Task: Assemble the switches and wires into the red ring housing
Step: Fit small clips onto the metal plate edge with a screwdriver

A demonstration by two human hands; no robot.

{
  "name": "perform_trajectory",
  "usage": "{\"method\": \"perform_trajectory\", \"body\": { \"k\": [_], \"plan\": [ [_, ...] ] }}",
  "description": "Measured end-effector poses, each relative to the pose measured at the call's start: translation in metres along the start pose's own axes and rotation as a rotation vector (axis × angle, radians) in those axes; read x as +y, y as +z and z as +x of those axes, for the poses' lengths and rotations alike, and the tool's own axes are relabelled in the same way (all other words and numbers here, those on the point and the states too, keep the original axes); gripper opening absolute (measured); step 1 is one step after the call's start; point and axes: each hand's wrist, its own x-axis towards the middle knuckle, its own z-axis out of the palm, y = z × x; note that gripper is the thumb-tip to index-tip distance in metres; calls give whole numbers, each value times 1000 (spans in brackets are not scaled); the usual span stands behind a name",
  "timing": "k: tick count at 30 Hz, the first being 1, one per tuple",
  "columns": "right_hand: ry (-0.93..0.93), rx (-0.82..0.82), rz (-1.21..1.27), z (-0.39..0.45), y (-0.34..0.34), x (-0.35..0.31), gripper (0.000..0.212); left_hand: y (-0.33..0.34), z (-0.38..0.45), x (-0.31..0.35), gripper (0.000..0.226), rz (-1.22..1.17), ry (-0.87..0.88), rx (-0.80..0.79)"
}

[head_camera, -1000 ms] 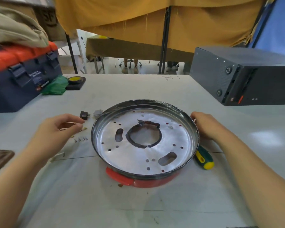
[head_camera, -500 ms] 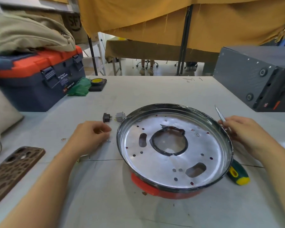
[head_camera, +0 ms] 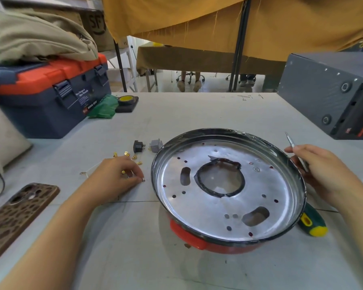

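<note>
head view | housing (head_camera: 228, 185) sat mid-table, switches (head_camera: 138, 146) just left | left hand (head_camera: 115, 176) fingers pinched a small screw (head_camera: 143, 180) | right hand (head_camera: 316, 170) gripped a screwdriver (head_camera: 291, 141) | advice: pinch firmly, lift straight, seat in a hole before driving

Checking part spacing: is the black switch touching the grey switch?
Apart. The head view shows bare table between the black switch and the grey switch.

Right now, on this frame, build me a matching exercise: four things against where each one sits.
Things:
1. black switch
2. green screwdriver
3. phone
4. toolbox

Places:
A. far left, under a beige cloth
B. near left table edge
C. beside the grey switch
D. right of the red ring housing

Pairs: 1-C, 2-D, 3-B, 4-A
</note>
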Motion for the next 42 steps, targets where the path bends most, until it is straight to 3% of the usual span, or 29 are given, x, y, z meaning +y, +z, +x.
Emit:
{"method": "perform_trajectory", "body": {
  "k": [9, 15, 21, 25, 28, 31, 37, 42],
  "plan": [
    [-70, 9, 118, 1, 0, -1, 24, 3, -1, 1, 20, 4, 55, 1],
    [-179, -71, 165, -4, -6, -8, 32, 6, 2, 4, 34, 49, 91, 0],
    [-269, -212, 339, -9, -7, -17, 26, -1, 3, 11, 20, -170, -17, 284],
    [-309, -266, 432, -13, -11, -23, 34, -12, 1, 32, 12, -330, 10, 324],
    [-351, -321, 470, -16, -11, -27, 36, -16, -2, 52, 9, -381, 90, 281],
    [-432, -327, 388, -19, -8, -29, 20, -21, -5, 79, 14, -372, 214, 183],
    [-542, -390, 259, -32, 5, -30, 24, -9, -2, 127, 11, -286, 465, -151],
    [-590, -499, 59, -42, 10, -32, 22, 7, 2, 146, 8, -220, 522, -413]
  ]
}}
